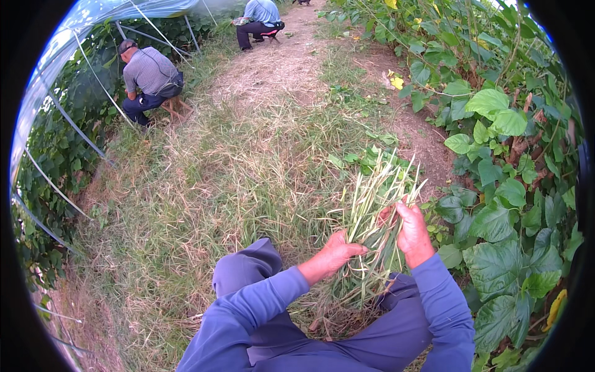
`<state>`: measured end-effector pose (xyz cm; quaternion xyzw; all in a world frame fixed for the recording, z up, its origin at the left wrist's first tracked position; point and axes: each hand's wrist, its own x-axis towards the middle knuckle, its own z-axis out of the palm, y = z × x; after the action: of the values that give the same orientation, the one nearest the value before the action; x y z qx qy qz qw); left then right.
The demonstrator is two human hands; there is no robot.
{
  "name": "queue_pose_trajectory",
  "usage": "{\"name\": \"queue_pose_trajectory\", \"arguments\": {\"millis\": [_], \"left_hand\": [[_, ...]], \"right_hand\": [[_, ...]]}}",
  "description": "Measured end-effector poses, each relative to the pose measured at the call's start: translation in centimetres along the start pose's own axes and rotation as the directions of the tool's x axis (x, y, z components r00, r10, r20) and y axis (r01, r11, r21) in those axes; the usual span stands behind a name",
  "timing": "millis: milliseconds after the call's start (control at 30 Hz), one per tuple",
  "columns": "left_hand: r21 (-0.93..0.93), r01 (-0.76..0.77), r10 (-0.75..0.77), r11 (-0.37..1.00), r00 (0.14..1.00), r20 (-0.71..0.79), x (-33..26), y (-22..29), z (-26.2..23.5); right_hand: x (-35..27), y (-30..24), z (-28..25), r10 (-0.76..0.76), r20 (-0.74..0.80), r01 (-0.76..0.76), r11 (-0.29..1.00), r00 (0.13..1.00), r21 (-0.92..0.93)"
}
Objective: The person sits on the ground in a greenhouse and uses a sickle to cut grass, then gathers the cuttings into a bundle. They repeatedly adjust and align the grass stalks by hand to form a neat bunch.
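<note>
At the 6 o'clock edge the person's blue sleeves and blue trousers [396, 335] fill the bottom of the view, knees apart. Between the knees, just right of centre, stands a bundle of pulled grass [372, 223], pale green and yellow stalks fanning upward toward 1 o'clock, its tangled base low between the legs.

The left hand [334, 251] sits at the bundle's 8 o'clock side, fingers curled closed around the lower stalks, thumb pointing toward the right. The right hand [410, 229] is at the bundle's 3 o'clock side, a little higher, fingers wrapped shut on the upper stalks with the back of the hand facing the camera. Both hands touch the grass; they are near each other but not touching.

At 3 o'clock, just beside the right arm, a bank of broad-leaved vines [508, 186] rises along the right edge, with a yellow leaf or two among the green.

Ahead, from centre up toward 12 o'clock, a strip of dry and green grass [235, 180] gives way to a bare dirt path [279, 68].

At 10 o'clock a person in a grey shirt [150, 77] crouches on a low stool beside the plastic-covered greenhouse frame [74, 124], which curves along the left edge. Farther off, near 12 o'clock, a second person in a blue shirt [260, 18] sits low at the path's edge. No containers can be made out anywhere in view.
</note>
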<state>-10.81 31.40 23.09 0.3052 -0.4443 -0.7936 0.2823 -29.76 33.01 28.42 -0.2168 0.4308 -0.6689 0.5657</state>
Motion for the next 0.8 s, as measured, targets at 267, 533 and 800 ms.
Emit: {"name": "queue_pose_trajectory", "arguments": {"millis": [267,533,800], "left_hand": [[0.056,0.06,-0.06,0.997,0.998,0.004,0.0,-1.2,-0.6],[0.043,0.016,-0.015,0.999,0.999,-0.031,-0.2,-0.8,-0.2],[-0.037,-0.006,0.004,0.999,0.997,-0.073,-0.3,0.7,-0.3]], "right_hand": [[1.3,-0.4,-1.4,-0.062,-0.065,0.062,0.998,0.996,0.005],[2.0,-1.3,-3.4,-0.125,-0.098,0.125,0.992,0.987,0.0],[2.7,-2.3,-4.6,-0.09,-0.149,0.101,0.993,0.985,0.064]]}}
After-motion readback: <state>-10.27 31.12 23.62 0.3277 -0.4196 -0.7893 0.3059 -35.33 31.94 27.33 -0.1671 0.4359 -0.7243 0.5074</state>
